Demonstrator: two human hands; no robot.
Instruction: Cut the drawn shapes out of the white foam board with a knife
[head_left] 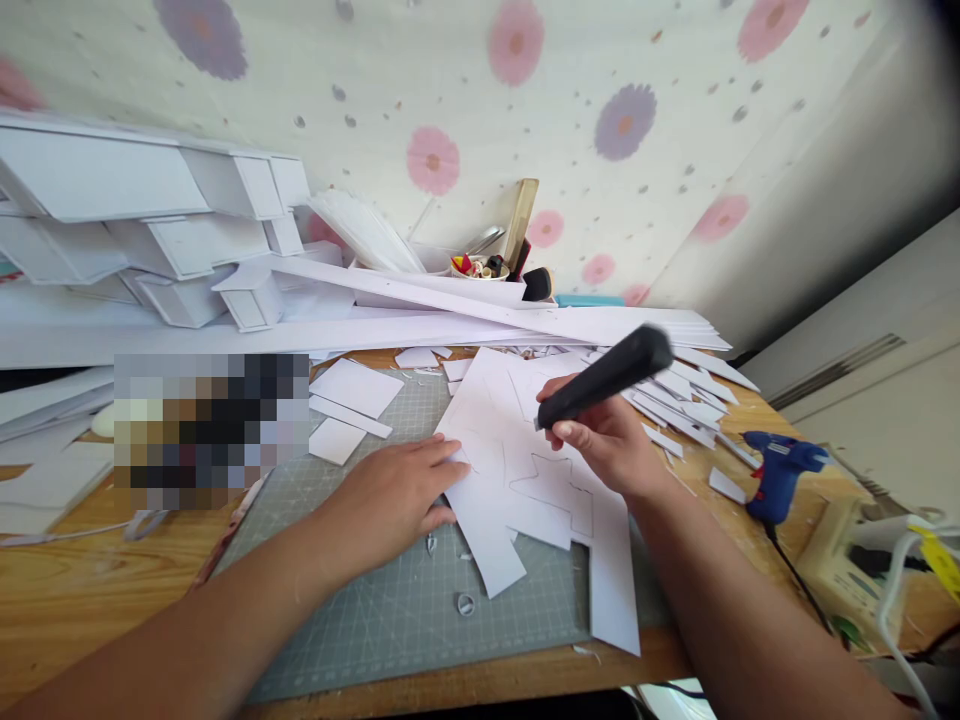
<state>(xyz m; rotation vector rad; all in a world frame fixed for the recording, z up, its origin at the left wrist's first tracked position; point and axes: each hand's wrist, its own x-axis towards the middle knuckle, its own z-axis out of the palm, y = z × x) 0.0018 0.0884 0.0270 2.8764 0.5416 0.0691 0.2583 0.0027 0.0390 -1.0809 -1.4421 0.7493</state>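
A white foam board sheet (480, 440) with pencil outlines drawn on it lies on the grey-green cutting mat (360, 620). Its lower edge is cut into uneven strips. My left hand (405, 485) rests flat at the sheet's left edge, fingers stretched out and touching it. In my right hand (600, 440) is a black-handled utility knife (607, 375), tilted with its tip pointing down-left at the sheet. Whether the tip touches the board I cannot tell. A small curled offcut (466, 603) sits on the mat below the sheet.
White offcuts (356, 387) lie on the mat's left; more scraps (675, 400) are piled at right. A blue glue gun (780, 475) and a power strip (840, 570) stand on the right. Folded white board structures (97, 175) and long strips fill the back. A blurred patch hides items at left.
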